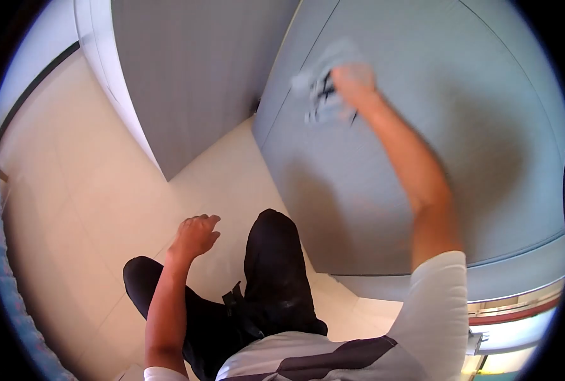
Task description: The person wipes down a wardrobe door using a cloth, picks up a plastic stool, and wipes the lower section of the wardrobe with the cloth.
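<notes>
My right hand [354, 81] is stretched up and forward, closed on a crumpled pale cloth [325, 105] with dark marks. The cloth lies against a large grey panel [396, 171], which looks like a cabinet door. Motion blurs both the hand and the cloth. My left hand [197, 235] hangs in the air over the floor, beside my bent knees. It holds nothing, with the thumb apart from loosely bent fingers.
Another grey door-like panel [193, 70] stands at an angle at upper left, its lower corner over the beige tiled floor [79, 209]. Blue patterned fabric [9, 286] runs along the left edge. Shelves with a red edge [517, 320] are at lower right.
</notes>
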`<state>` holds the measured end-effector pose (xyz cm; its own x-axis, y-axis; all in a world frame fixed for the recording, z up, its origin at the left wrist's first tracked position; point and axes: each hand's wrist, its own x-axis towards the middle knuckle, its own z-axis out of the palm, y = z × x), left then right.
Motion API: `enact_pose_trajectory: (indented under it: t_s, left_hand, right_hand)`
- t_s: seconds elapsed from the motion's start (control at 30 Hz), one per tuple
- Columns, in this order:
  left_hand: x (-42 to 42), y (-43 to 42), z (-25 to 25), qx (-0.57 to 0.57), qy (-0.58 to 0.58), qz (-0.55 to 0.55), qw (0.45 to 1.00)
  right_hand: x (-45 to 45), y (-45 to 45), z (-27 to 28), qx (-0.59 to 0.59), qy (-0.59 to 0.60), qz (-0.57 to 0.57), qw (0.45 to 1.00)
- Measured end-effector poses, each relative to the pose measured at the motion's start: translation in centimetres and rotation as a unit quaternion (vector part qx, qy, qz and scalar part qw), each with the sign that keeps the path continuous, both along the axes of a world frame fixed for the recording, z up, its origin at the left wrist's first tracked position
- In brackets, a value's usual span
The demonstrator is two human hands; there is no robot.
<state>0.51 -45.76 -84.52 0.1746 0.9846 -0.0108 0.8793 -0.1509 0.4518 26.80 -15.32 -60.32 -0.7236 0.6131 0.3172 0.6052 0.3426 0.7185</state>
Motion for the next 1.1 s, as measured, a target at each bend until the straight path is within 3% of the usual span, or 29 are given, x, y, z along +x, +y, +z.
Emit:
enact_pose_trajectory:
  t_s: [0.07, 0.17, 0.23, 0.27, 0.33, 0.4, 0.63, 0.7, 0.87, 1.0, 1.03, 1.1]
  left_hand:
    - [0.1, 0.1, -0.2, 0.01, -0.008, -0.005, 1.0]
    - [0.1, 0.0, -0.2, 0.021, -0.006, -0.007, 1.0]
    - [-0.1, 0.1, -0.1, 0.019, 0.006, -0.004, 1.0]
    - [-0.2, 0.2, -0.2, 0.014, 0.008, -0.005, 1.0]
    - [-0.2, 0.4, -0.1, 0.003, 0.012, -0.007, 1.0]
    - [-0.1, 0.5, 0.4, -0.008, 0.013, -0.001, 1.0]
    - [0.2, 1.1, 1.4, -0.031, 0.012, 0.028, 0.999]
    - [0.1, 1.3, 1.9, -0.057, 0.025, 0.028, 0.998]
    - [-0.3, 1.5, 1.5, -0.054, 0.018, 0.015, 0.998]
    - [-1.0, 2.5, 2.2, -0.112, 0.01, -0.018, 0.994]
    - [-1.0, 2.7, 2.6, -0.125, 0.006, -0.02, 0.992]
    - [-2.0, 3.7, 3.5, -0.138, -0.016, -0.025, 0.99]
  right_hand:
    - [-1.7, 2.1, 5.7, 0.089, 0.019, -0.058, 0.994]
    - [-4.0, 2.6, 8.9, 0.138, 0.078, 0.0, 0.987]
    - [-6.1, 2.3, 8.3, 0.027, 0.066, -0.178, 0.981]
    - [-5.8, 3.3, 6.9, 0.02, 0.065, -0.178, 0.982]
    - [-4.8, 6.6, 2.1, 0.101, 0.026, -0.005, 0.995]
    - [-4.4, 10.1, -3.7, 0.081, 0.033, 0.013, 0.996]
    - [-7.6, 4.3, -13.8, -0.131, -0.162, -0.134, 0.969]
    - [-8.5, 2.8, -15.5, -0.214, -0.238, -0.165, 0.933]
    - [-7.3, 6.3, -28.4, -0.171, -0.232, -0.074, 0.955]
    - [-7.6, 8.4, -33.7, -0.114, -0.209, -0.019, 0.971]
    - [-8.1, 8.7, -34.3, -0.118, -0.213, -0.019, 0.97]
    - [-10.0, 9.9, -34.5, -0.24, -0.268, -0.11, 0.926]
